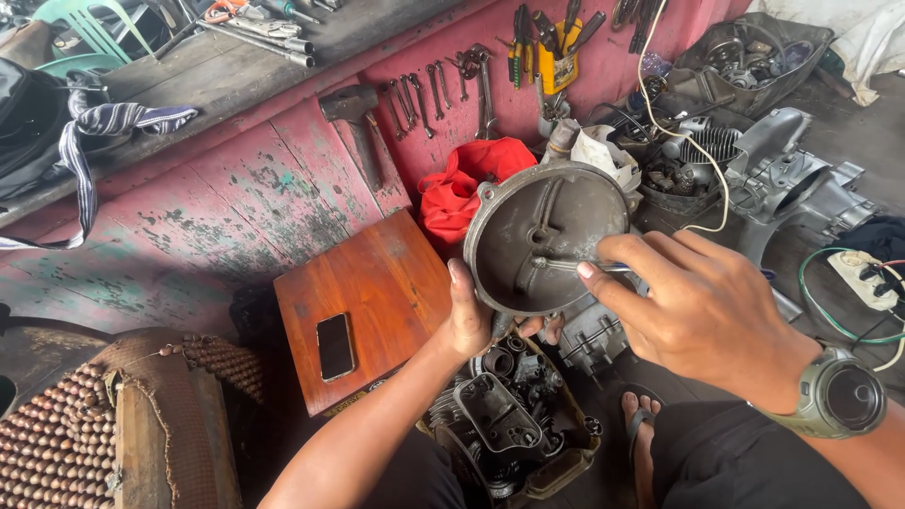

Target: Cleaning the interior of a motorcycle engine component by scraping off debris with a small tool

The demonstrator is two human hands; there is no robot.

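**Two hands work on a round metal engine cover in a cluttered workshop**

A person, seen from above, holds a round grey engine cover [547, 236] up at the centre of the view, its hollow inner face turned toward the camera. Behind it, farther off, a red cloth [462, 184] lies crumpled against a worn pink wall. Wrenches [415, 94] and a hammer [353, 118] hang on that wall, with pliers [551, 42] in a yellow holder to the right. At far right, silver engine casings [792, 179] and a white cable crowd the floor. To the left of the cover sits a wooden box [377, 292] with a dark phone [335, 346] lying flat on top. Directly below the cover, near the person, a tray of greasy engine parts [509, 424] fills the space between the knees, beside a sandalled foot.

The left hand [471, 316] reaches up from below and is closed on the cover's lower left rim, thumb over the edge. The right hand [698, 306], wearing a green wristwatch [839, 396], comes in from the right, fingers curled, pinching a thin metal tool [580, 267] whose tip rests against the cover's centre.
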